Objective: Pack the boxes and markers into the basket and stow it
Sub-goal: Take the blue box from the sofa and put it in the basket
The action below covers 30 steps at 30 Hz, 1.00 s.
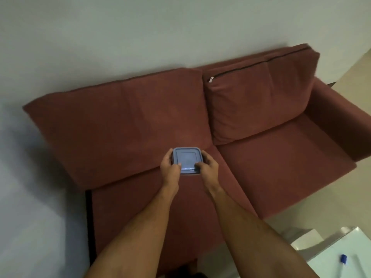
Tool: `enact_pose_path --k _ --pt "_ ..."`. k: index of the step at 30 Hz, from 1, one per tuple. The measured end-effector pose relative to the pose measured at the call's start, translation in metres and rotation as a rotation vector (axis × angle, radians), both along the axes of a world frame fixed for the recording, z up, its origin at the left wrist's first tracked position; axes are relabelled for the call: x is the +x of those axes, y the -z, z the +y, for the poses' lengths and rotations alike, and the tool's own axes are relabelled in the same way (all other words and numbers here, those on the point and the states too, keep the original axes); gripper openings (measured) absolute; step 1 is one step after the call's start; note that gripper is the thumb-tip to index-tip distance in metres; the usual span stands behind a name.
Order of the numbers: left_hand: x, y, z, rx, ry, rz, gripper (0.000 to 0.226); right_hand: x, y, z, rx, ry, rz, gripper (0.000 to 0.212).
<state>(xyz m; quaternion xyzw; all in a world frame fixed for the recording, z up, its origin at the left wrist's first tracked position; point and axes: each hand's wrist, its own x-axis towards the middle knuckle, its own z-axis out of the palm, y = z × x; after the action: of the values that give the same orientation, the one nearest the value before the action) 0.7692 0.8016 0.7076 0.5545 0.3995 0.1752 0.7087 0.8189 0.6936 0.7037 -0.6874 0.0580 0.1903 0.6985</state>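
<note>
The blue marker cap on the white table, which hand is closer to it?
Right. The right hand grips the blue-lidded box on its side toward the marker cap; the left hand grips the box's far side.

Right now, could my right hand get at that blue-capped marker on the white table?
Probably not yet: the right hand and left hand both grip the blue box over the sofa; the marker lies unobstructed.

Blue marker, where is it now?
In the head view, the blue-capped marker lies at bottom right on the white table, right of the red fabric sofa.
</note>
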Motion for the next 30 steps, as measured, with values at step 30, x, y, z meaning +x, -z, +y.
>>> enact_pose_path --k 30 --pt "-0.377 -0.013 -0.043 0.014 0.116 -0.001 0.073 -0.374 -0.009 -0.053 0.023 -0.033 -0.087 0.049"
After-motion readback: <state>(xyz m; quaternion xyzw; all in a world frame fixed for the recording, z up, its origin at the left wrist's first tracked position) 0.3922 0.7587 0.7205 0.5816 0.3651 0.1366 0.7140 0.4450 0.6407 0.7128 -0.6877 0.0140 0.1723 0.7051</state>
